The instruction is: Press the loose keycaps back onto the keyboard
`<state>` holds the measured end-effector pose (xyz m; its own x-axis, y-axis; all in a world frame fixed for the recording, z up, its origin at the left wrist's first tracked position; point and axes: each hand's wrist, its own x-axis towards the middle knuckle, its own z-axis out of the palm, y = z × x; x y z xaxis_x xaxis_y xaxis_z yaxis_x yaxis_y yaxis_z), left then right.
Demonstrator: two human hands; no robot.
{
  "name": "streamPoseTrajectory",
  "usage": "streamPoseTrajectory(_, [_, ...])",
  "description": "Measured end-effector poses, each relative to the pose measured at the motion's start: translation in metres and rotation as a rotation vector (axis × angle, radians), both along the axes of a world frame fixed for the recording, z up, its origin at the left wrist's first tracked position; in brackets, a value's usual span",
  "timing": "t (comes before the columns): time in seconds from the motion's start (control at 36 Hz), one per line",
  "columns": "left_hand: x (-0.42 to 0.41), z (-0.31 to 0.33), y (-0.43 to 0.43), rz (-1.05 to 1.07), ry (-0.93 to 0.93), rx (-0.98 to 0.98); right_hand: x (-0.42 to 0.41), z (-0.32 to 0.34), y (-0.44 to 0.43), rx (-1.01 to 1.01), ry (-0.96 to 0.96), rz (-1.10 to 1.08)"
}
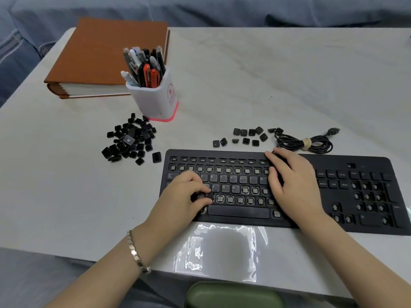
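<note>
the keyboard (289, 221) and loose keycaps (130, 141) look like matt black plastic. the tabletop (244, 74) is smooth, pale and faintly marbled, with a glossy clear plastic bag (219, 250) on it. the bracelet (136, 252) is shiny metal.

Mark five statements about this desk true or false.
1. The left hand pinches a keycap at the keyboard's bottom letter row. True.
2. The right hand holds a pen. False: it lies flat on the keyboard, fingers straight.
3. The bigger keycap pile lies left of the keyboard. True.
4. The number row has all its keycaps. False: its switches are bare.
5. The cable is stretched out straight. False: it is coiled and tied.
</note>
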<state>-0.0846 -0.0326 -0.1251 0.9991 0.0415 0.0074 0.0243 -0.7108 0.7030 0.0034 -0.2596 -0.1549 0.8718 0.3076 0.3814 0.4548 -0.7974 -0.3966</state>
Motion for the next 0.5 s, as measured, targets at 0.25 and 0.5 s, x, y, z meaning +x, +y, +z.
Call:
streamPoseTrajectory(0.25, [0.0, -0.001, 0.003, -0.116, -0.061, 0.132, 0.0, 0.0, 0.0, -0.004, -0.009, 0.0])
streamPoseTrajectory(0.5, [-0.008, -0.012, 0.006, -0.164, -0.342, 0.224, 0.0, 0.0, 0.0, 0.001, -0.023, 0.003])
